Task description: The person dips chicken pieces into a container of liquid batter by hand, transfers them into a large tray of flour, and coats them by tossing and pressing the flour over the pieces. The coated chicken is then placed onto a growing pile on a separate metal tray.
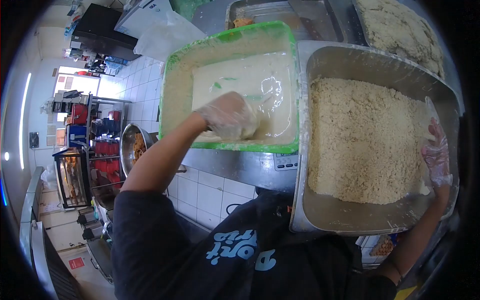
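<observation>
My left hand [227, 116], in a clear plastic glove, reaches into a green tub [230, 146] of pale, runny batter [270, 80]. Its fingers curl down at the batter's surface around a batter-coated lump, too smeared to name. My right hand [437, 155] is also gloved. It rests along the right side of a deep metal pan [345, 224], at the edge of the pale, crumbly breading [365, 140]. Its fingers are extended, with nothing visible in them, and some of the glove's fingertip hangs loose.
Behind stand a shallow metal tray [320, 20] and another tray heaped with pale crumbs [400, 30]. A scale's keypad [286, 161] shows below the tub. On the left are a metal bowl [125, 155] of orange-brown pieces and a rack [107, 165] with red containers.
</observation>
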The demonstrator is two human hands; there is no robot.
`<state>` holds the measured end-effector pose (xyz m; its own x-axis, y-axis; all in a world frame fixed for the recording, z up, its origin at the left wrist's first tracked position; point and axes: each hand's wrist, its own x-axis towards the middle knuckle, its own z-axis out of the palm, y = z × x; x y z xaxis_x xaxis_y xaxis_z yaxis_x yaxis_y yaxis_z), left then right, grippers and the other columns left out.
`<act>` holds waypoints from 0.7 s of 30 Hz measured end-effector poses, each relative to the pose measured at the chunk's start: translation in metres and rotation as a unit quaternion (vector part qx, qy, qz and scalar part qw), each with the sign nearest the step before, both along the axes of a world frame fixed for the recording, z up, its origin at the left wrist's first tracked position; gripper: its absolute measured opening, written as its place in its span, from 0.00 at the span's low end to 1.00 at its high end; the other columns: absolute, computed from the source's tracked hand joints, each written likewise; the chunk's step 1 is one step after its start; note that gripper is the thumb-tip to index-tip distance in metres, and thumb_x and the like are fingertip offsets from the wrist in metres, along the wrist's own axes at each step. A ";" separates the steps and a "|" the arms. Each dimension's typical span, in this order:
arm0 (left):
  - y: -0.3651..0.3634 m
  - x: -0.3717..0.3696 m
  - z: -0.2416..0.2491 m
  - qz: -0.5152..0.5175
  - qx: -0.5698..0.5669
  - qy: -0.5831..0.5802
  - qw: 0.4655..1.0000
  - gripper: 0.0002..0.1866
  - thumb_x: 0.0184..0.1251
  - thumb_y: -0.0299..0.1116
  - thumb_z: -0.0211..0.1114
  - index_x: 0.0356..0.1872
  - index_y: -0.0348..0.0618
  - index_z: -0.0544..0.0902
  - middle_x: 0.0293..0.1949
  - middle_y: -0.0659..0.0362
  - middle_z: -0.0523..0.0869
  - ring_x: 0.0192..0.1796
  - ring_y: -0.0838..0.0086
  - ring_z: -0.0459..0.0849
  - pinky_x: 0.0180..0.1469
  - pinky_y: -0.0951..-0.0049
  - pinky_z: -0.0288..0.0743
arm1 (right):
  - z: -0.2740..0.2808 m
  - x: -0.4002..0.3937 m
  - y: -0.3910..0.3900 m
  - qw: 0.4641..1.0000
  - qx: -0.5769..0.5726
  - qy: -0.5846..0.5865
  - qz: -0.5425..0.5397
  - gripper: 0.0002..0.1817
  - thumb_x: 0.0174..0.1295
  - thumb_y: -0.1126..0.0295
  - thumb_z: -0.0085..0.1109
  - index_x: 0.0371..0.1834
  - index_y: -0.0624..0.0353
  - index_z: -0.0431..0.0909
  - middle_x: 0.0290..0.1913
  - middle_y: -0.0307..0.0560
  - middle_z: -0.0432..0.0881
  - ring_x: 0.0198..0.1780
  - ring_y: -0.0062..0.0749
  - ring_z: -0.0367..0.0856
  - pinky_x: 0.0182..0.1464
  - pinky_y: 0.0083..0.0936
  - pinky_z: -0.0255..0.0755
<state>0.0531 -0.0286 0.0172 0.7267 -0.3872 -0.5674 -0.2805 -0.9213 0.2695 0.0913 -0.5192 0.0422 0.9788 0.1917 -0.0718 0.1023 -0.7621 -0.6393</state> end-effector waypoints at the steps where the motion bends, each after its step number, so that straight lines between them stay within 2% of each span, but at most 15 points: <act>1: 0.010 -0.001 0.012 0.032 -0.079 0.004 0.996 0.15 0.50 0.41 0.53 0.22 0.37 0.78 0.22 0.47 0.78 0.27 0.58 0.77 0.32 0.65 0.70 | -0.003 0.001 -0.004 1.000 -0.012 -0.016 0.017 0.36 0.47 0.55 0.58 0.59 0.54 0.55 0.58 0.43 0.60 0.58 0.34 0.59 0.56 0.31 0.57; 2: 0.023 -0.002 0.021 0.067 -0.158 0.007 0.985 0.16 0.49 0.41 0.54 0.22 0.36 0.78 0.22 0.48 0.78 0.26 0.58 0.77 0.32 0.65 0.70 | -0.006 0.002 -0.008 0.999 -0.024 -0.033 0.034 0.35 0.48 0.56 0.57 0.59 0.54 0.55 0.57 0.44 0.60 0.57 0.34 0.59 0.55 0.30 0.57; 3: 0.042 -0.004 0.022 0.076 -0.086 0.003 0.993 0.17 0.48 0.43 0.55 0.22 0.36 0.78 0.23 0.47 0.78 0.27 0.58 0.77 0.33 0.64 0.70 | -0.008 0.004 -0.010 0.997 -0.035 -0.051 0.054 0.34 0.49 0.57 0.56 0.59 0.54 0.55 0.56 0.46 0.61 0.57 0.35 0.60 0.54 0.29 0.57; 5: 0.087 -0.012 0.017 0.122 0.098 -0.019 0.988 0.18 0.47 0.45 0.57 0.23 0.36 0.78 0.24 0.46 0.79 0.29 0.57 0.78 0.34 0.63 0.71 | -0.006 0.003 -0.008 1.000 0.006 -0.006 0.020 0.35 0.49 0.55 0.56 0.59 0.55 0.55 0.58 0.44 0.60 0.58 0.35 0.58 0.55 0.30 0.56; 7: 0.122 -0.023 0.013 0.188 0.314 -0.051 0.929 0.19 0.46 0.46 0.57 0.24 0.36 0.78 0.26 0.45 0.79 0.31 0.56 0.78 0.35 0.62 0.71 | -0.010 0.003 -0.010 1.000 0.015 -0.002 0.020 0.36 0.49 0.54 0.56 0.59 0.55 0.54 0.59 0.43 0.59 0.59 0.35 0.57 0.56 0.31 0.54; 10: 0.121 -0.032 0.022 0.250 0.305 -0.166 0.904 0.20 0.46 0.47 0.57 0.22 0.36 0.78 0.25 0.43 0.78 0.33 0.55 0.78 0.36 0.63 0.71 | -0.030 0.013 -0.033 0.997 -0.005 -0.042 0.061 0.36 0.49 0.54 0.55 0.59 0.56 0.54 0.60 0.43 0.57 0.60 0.35 0.55 0.57 0.32 0.53; 12: 0.086 -0.029 0.025 0.169 0.224 -0.085 0.956 0.21 0.47 0.47 0.55 0.19 0.35 0.78 0.24 0.43 0.78 0.33 0.54 0.78 0.36 0.64 0.71 | -0.033 0.017 -0.039 0.996 0.004 -0.046 0.080 0.35 0.49 0.55 0.55 0.59 0.56 0.54 0.61 0.43 0.56 0.61 0.35 0.55 0.58 0.33 0.52; 14: 0.059 -0.027 0.008 0.143 0.185 0.002 0.972 0.21 0.48 0.46 0.53 0.20 0.34 0.78 0.24 0.42 0.78 0.33 0.54 0.78 0.36 0.64 0.71 | -0.035 0.018 -0.037 0.993 -0.004 -0.069 0.095 0.35 0.49 0.55 0.55 0.59 0.54 0.55 0.60 0.42 0.58 0.59 0.35 0.58 0.55 0.32 0.57; 16: 0.026 -0.021 -0.010 0.159 0.209 0.049 0.964 0.18 0.48 0.43 0.52 0.22 0.35 0.79 0.26 0.43 0.78 0.33 0.56 0.78 0.37 0.65 0.71 | -0.034 0.014 -0.030 0.994 -0.010 -0.076 0.076 0.35 0.48 0.54 0.56 0.59 0.53 0.55 0.60 0.42 0.58 0.57 0.35 0.60 0.54 0.31 0.60; 19: -0.013 -0.016 0.001 0.127 0.208 0.039 0.969 0.17 0.47 0.42 0.51 0.23 0.35 0.79 0.27 0.44 0.79 0.34 0.58 0.79 0.38 0.65 0.71 | -0.018 0.004 -0.005 0.998 -0.009 -0.059 0.024 0.38 0.45 0.50 0.57 0.59 0.53 0.56 0.59 0.42 0.59 0.58 0.35 0.59 0.54 0.32 0.60; 21: -0.003 -0.017 -0.028 0.107 0.233 0.022 0.966 0.16 0.45 0.40 0.52 0.23 0.38 0.80 0.28 0.45 0.79 0.34 0.59 0.79 0.39 0.66 0.71 | -0.015 0.004 -0.004 0.999 0.008 -0.046 0.021 0.38 0.45 0.50 0.58 0.59 0.52 0.57 0.59 0.43 0.59 0.58 0.35 0.59 0.54 0.32 0.60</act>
<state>0.0358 -0.0312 -0.0104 0.7337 0.0744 -0.6753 -0.0672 -0.9811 -0.1812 0.0953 -0.5236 0.0274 0.9724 0.2325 0.0204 0.1918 -0.7460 -0.6377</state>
